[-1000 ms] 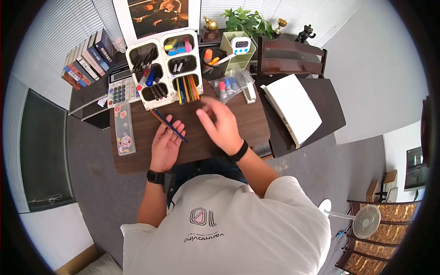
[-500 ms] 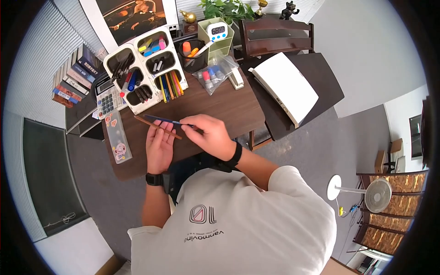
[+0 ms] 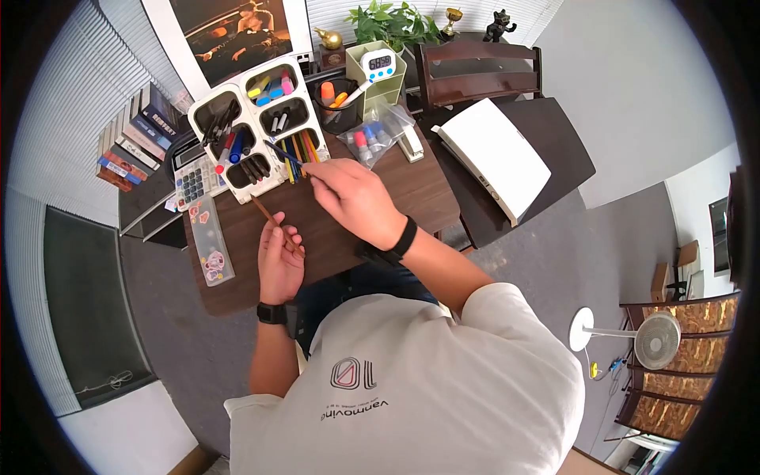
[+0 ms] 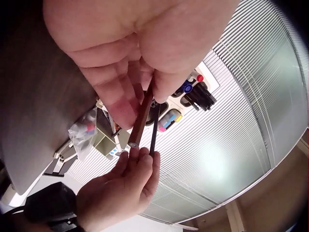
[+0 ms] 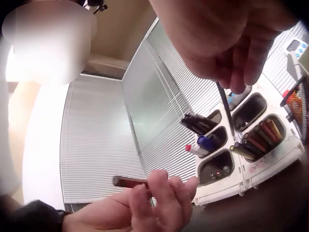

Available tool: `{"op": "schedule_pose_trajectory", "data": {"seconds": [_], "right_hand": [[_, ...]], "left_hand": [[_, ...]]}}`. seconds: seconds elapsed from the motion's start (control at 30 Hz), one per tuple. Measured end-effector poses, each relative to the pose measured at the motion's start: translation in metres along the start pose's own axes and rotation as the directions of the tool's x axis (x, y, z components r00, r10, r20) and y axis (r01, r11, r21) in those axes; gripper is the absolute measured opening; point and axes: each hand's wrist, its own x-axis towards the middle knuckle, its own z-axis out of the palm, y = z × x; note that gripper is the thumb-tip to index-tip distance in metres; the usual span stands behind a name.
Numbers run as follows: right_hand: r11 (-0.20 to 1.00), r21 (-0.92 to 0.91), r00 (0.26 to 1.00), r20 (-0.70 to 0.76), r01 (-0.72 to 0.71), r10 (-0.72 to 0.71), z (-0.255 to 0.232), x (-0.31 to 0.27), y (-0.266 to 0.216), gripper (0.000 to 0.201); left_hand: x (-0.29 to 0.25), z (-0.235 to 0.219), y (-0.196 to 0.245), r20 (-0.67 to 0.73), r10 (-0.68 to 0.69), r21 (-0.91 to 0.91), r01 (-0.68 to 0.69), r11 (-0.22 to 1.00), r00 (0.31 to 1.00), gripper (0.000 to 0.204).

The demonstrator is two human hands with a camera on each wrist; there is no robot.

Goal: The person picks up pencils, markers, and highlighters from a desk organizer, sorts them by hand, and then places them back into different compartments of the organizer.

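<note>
A brown pencil (image 3: 271,215) is held in the left hand (image 3: 280,265), between thumb and fingers, low over the front of the desk. In the right wrist view its end (image 5: 126,182) sticks out of that hand. My right hand (image 3: 360,198) pinches a dark blue pencil (image 3: 282,153) by one end; its other end points over the white organizer (image 5: 265,166). This pencil overlaps the compartment of coloured pencils (image 3: 305,146) in the head view. Both pencils also show in the left wrist view, the dark one (image 4: 154,133) beside the brown one (image 4: 140,123).
Pens, markers and highlighters (image 3: 273,85) fill other organizer compartments. To its right stand a black mesh cup (image 3: 339,119), a bag of small bottles (image 3: 372,141) and a stapler (image 3: 411,145). At left lie a sticker-covered case (image 3: 209,241) and a calculator (image 3: 198,178).
The right hand took the dark blue pencil from the left hand and moved it forward to the organizer. The brown pencil stayed in the left hand, whose fingers have closed round it.
</note>
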Motion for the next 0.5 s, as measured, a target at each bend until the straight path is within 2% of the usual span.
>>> {"op": "schedule_pose_trajectory", "data": {"seconds": [0.17,0.27,0.37,0.4,0.5], "right_hand": [[1.0,-0.013,1.0,-0.017,0.017,-0.017,0.003,0.013,-0.013,0.024],[1.0,0.011,0.995,-0.094,-0.018,0.019,-0.009,0.01,-0.018,0.021],[0.997,-0.054,0.996,-0.063,-0.06,0.056,-0.012,0.005,-0.006,0.021],[0.998,-0.056,0.998,-0.063,-0.02,0.016,-0.009,0.006,0.0,0.023],[0.997,-0.076,0.999,-0.041,-0.016,0.013,0.006,0.013,0.008,0.022]], "left_hand": [[0.0,-0.002,0.0,-0.007,0.004,-0.023,-0.004,1.0,1.0,0.032],[0.0,-0.003,0.0,-0.007,0.0,-0.039,0.0,0.999,1.0,0.031],[0.001,-0.001,0.0,-0.001,-0.017,-0.041,0.017,0.999,1.0,0.031],[0.001,0.0,0.0,0.004,-0.023,-0.037,0.023,0.999,1.0,0.031],[0.003,0.001,0.0,0.009,-0.034,-0.028,0.034,0.999,0.999,0.031]]}}
